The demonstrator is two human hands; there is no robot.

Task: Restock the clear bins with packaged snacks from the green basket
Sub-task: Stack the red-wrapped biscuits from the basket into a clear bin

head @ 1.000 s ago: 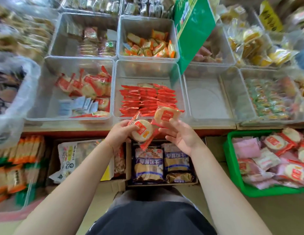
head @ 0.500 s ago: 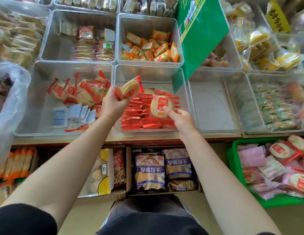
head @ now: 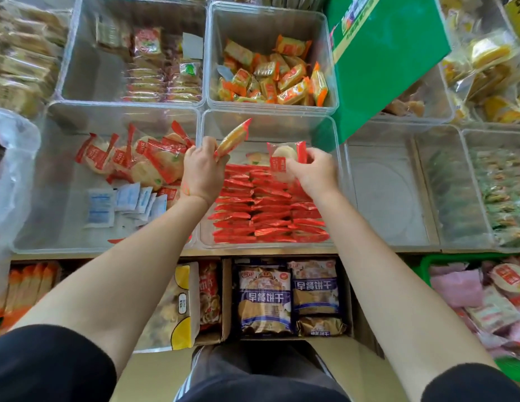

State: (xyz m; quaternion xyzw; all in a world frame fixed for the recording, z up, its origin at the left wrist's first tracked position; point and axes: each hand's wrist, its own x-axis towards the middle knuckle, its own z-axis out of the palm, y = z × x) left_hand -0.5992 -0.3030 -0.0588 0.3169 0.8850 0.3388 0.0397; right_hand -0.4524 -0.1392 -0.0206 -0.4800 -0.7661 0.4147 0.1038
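Both hands have pushed farther over the middle clear bin (head: 270,120). Left hand (head: 202,169) pinches one red-wrapped snack (head: 234,136) edge-up; right hand (head: 314,172) grips another snack (head: 286,158) above the red rows. Green basket (head: 427,264) sits well right.

Black short sleeves (head: 46,364), seemingly dark grey trousers (head: 261,372).
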